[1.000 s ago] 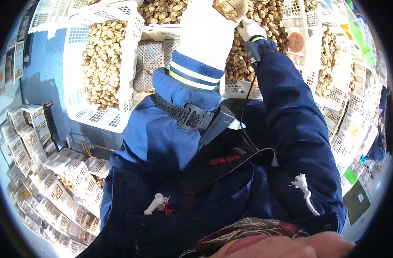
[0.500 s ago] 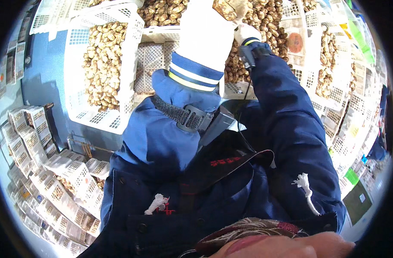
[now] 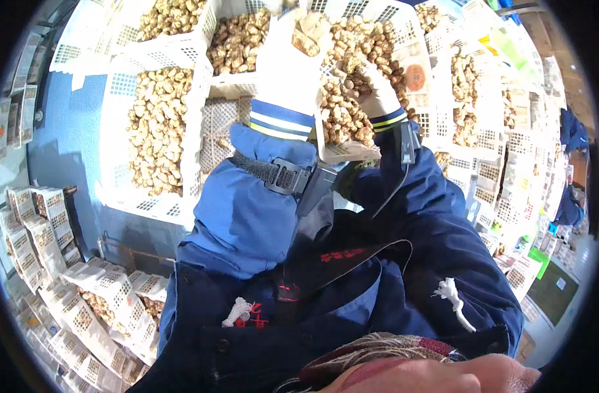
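Mushrooms, or something much like them, brown-and-cream and knobbly (image 3: 342, 110), fill a white, perforated plastic crate (image 3: 349, 152) at upper centre of the frame. We judge that it stands straight before the body so both hands reach it without stretching. A similar white, slotted plastic crate (image 3: 149, 205), also loaded, lies at upper left, presumably kept within easy reach.

Grip, right: we observe the white-gloved right hand (image 3: 377, 90) down among the mushrooms, soiled fingers bent and part-way open, touching the heap. Whether one is pinched we cannot tell. The low, bent posture seems suited to small loose pieces.

Grip, left: the white-gloved left hand (image 3: 294, 51) is over the heap's left side, beside a tan patch. Glare washes it out; whether it is clenched, released or grasping, we cannot tell.
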A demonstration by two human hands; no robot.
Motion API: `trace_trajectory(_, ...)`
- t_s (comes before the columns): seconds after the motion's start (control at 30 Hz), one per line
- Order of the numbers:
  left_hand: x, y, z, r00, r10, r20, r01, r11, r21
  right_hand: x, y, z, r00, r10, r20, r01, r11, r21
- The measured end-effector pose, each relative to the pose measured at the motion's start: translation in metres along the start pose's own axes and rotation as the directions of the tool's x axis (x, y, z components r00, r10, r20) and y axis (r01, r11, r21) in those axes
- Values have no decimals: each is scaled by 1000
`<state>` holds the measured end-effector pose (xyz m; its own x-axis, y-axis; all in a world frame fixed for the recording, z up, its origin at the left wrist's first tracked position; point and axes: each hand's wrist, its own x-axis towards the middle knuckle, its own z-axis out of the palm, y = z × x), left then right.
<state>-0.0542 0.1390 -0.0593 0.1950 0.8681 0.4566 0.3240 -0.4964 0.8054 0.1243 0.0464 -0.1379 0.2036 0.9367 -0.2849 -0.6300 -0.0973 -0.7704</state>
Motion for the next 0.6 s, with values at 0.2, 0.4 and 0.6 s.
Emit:
trace_trajectory(0.2,-13,10,10,895,-107,433,419,538,-732,-36,-69,45,898,-421,129,381,598,-705)
trace_trajectory(0.4,-11,39,5,730,79,679,481,646,-593,-74,-92,73,807,-541,235,386,183,-904)
trace_trajectory(0.6,-23,42,-1,736,213,643,-38,961,-275,-97,-90,75,811,-512,284,297,-59,-953)
